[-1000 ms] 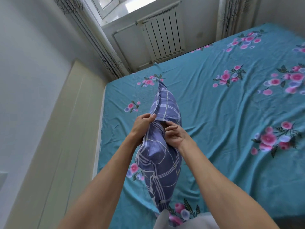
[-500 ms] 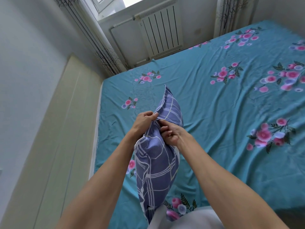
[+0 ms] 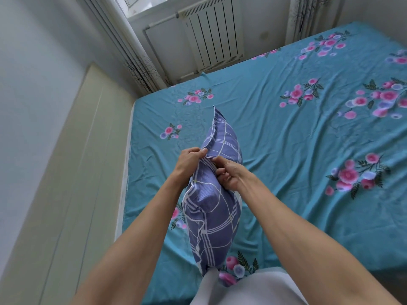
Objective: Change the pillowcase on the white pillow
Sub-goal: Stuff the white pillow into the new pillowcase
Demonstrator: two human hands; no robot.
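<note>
A pillow in a purple checked pillowcase [image 3: 214, 208] stands on end over the near part of the bed, its lower end against my body. My left hand [image 3: 189, 162] grips the case's upper left edge with curled fingers. Close beside it, my right hand [image 3: 229, 175] pinches the fabric along the same seam. A slack corner of the case sticks up above both hands. The white pillow itself is hidden inside the case.
The bed wears a teal sheet [image 3: 297, 133] with pink flower prints. A cream headboard panel [image 3: 72, 172] runs along the left by the wall. A white radiator [image 3: 214, 34] and curtains [image 3: 141, 69] stand at the far end.
Both hands have shifted slightly along the case's top seam, closer together. The slack corner above them stands a little straighter. The view has tilted down a little.
</note>
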